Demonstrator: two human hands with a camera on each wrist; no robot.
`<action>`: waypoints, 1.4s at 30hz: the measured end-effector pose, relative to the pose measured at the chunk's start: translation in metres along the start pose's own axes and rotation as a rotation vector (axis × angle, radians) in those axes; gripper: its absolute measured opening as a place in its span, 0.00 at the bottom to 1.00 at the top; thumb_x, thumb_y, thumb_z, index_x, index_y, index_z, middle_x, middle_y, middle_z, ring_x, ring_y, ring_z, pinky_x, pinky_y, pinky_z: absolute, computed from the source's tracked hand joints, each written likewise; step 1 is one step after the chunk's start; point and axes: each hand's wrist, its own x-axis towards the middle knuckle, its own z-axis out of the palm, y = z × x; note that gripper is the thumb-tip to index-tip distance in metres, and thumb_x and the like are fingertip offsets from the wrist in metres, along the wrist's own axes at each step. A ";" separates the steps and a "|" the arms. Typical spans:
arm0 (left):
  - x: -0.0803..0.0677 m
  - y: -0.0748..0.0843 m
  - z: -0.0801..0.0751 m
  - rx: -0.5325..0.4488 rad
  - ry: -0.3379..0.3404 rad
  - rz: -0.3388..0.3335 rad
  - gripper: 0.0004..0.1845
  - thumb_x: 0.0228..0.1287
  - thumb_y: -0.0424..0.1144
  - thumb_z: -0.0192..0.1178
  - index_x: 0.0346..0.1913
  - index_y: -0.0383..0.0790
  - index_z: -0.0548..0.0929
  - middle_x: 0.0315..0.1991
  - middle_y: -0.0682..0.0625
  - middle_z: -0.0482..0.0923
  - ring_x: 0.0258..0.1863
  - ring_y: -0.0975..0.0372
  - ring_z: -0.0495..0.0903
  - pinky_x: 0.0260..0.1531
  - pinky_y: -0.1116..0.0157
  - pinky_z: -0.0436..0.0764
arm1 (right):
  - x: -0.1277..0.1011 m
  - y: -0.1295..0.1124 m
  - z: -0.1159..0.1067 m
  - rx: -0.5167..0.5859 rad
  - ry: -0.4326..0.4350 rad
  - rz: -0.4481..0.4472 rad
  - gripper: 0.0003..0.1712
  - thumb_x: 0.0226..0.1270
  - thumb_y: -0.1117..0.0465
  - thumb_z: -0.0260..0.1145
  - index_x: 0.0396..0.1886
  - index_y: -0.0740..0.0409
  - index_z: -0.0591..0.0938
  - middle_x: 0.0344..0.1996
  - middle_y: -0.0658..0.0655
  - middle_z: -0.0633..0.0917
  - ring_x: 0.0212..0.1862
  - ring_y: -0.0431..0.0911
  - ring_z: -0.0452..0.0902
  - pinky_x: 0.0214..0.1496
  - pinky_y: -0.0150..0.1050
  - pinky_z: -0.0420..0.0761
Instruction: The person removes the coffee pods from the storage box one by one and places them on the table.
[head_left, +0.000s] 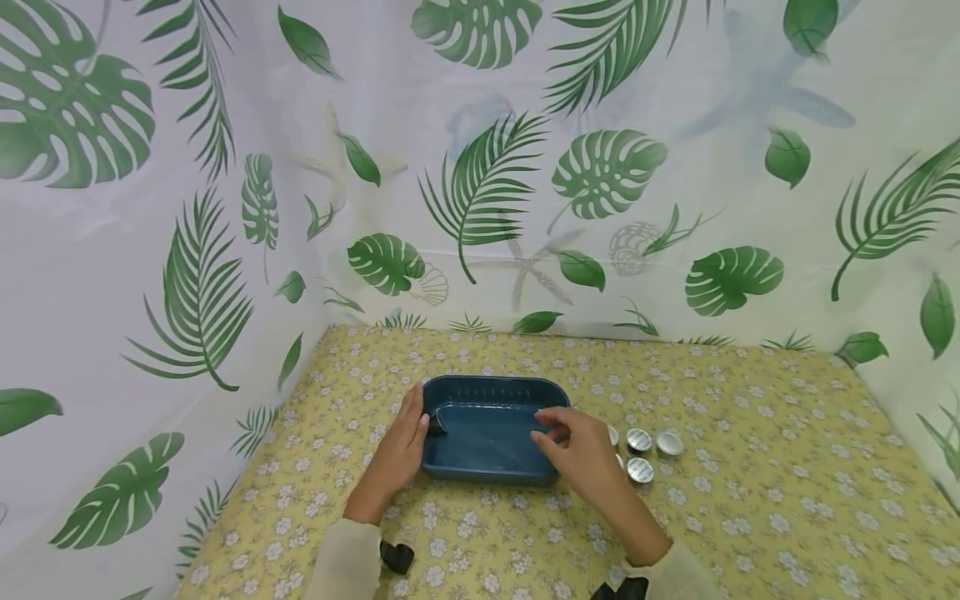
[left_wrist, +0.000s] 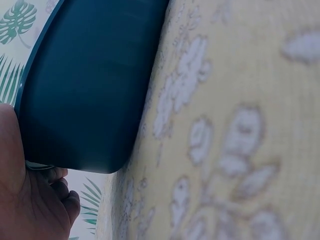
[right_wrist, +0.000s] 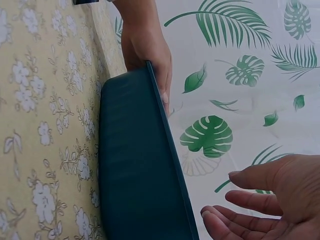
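Observation:
A deep, dark blue rectangular tray rests on the table. My left hand holds its left end, with the thumb at the rim and the fingers along the outer side. Inside the tray, close to that thumb, lies a small black piece, partly hidden; its kind cannot be made out. My right hand hovers over the right end of the tray, thumb and fingers apart with nothing between them. In the right wrist view, its fingers show loosely bent beside the tray's rim.
Several small round pods with silver foil lids stand just right of the tray, some partly behind my right hand. A yellow flowered cloth covers the table. White leaf-print sheets hang at the back and sides.

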 end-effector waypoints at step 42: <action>0.000 -0.002 0.002 0.001 -0.007 -0.020 0.33 0.86 0.46 0.36 0.83 0.53 0.35 0.83 0.49 0.33 0.81 0.49 0.41 0.73 0.39 0.51 | 0.036 -0.012 0.054 -0.042 -0.223 -0.041 0.16 0.69 0.60 0.71 0.53 0.62 0.85 0.44 0.61 0.87 0.34 0.42 0.81 0.37 0.41 0.83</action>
